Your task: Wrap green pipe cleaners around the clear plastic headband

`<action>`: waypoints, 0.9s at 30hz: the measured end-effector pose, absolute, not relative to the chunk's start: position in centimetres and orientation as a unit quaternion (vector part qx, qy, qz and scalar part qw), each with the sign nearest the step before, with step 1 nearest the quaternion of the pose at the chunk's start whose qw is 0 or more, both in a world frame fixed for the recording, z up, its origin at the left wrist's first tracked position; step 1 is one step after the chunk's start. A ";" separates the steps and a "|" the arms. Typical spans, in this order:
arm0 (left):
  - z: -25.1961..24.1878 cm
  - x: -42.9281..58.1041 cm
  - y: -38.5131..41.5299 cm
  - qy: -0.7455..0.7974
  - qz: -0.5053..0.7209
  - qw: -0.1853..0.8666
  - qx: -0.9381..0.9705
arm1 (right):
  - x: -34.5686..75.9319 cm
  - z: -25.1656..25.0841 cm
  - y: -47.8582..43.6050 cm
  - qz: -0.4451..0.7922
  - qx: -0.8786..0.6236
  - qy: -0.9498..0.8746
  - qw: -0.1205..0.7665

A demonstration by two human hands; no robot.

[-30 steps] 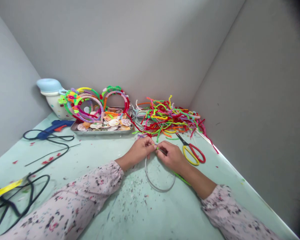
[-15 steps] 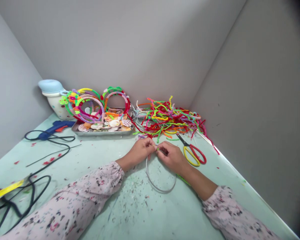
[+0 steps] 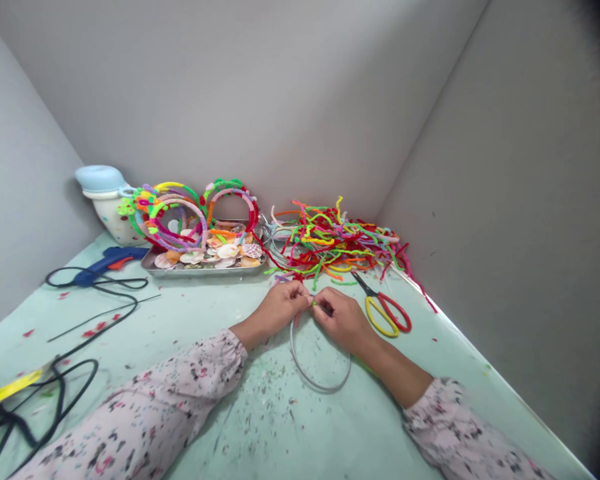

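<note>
Both hands have drawn closer together above the pale green counter. Fingers of the left hand and right hand clamp together on a short green pipe cleaner at the top of a thin grey wire headband, whose loop hangs to the counter. Pinching this close steadies the strand.

One head-worn camera looks forward and down, close above the tabletop, toward the left hand and right hand.
</note>
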State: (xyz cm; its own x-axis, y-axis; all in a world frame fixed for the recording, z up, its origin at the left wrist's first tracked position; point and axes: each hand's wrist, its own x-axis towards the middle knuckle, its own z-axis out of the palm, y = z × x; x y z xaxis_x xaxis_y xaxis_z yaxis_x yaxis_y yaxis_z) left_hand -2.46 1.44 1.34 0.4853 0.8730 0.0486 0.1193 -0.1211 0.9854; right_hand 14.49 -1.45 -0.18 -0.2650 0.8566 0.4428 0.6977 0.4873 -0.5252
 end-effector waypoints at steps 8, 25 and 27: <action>0.8 -2.5 1.7 0.361 0.363 0.563 0.649 | 14.7 0.3 -1.7 0.133 -0.463 -0.799 0.359; 1.0 -2.4 1.6 0.360 0.356 0.572 0.645 | 14.6 0.0 -1.6 0.136 -0.474 -0.792 0.360; 1.0 -2.4 1.6 0.361 0.356 0.572 0.645 | 14.6 -0.1 -1.5 0.135 -0.475 -0.791 0.361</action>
